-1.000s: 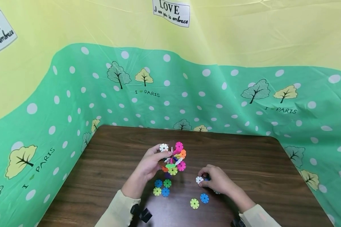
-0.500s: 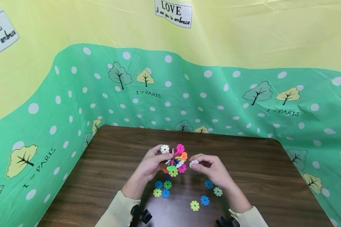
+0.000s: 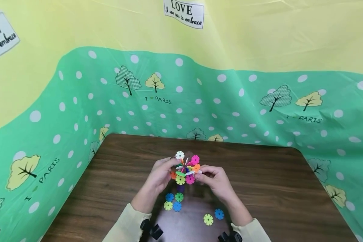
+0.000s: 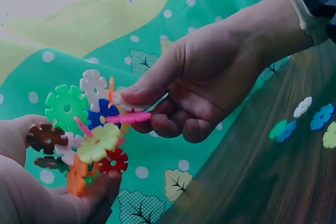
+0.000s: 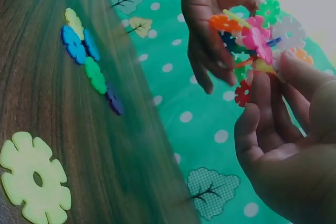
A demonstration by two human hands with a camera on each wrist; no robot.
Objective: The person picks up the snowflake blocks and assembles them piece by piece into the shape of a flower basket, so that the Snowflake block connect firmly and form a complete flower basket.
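Observation:
Above the table, my left hand (image 3: 158, 178) grips a cluster of interlocked snowflake discs (image 3: 180, 179) in many colours, slotted together at different angles. From the other side my right hand (image 3: 215, 183) pinches a white snowflake disc (image 4: 128, 104) between thumb and fingers, against the cluster's right edge. Beside that disc a pink disc (image 4: 128, 117) juts out in the left wrist view. The right thumb partly covers the white disc, so whether its slot is engaged cannot be seen. Left fingers hide part of the cluster's near side.
Loose discs lie on the brown wooden table (image 3: 133, 154): a yellow-green disc (image 3: 208, 219) and a blue disc (image 3: 219, 214) in front of the right forearm. Below the cluster lies a group with a green disc (image 3: 179, 197) and a purple disc (image 3: 180, 188). A patterned cloth (image 3: 169, 117) hangs behind.
My right hand has lifted the white disc off the table and carried it up and left to the cluster. The left hand has turned the cluster slightly.

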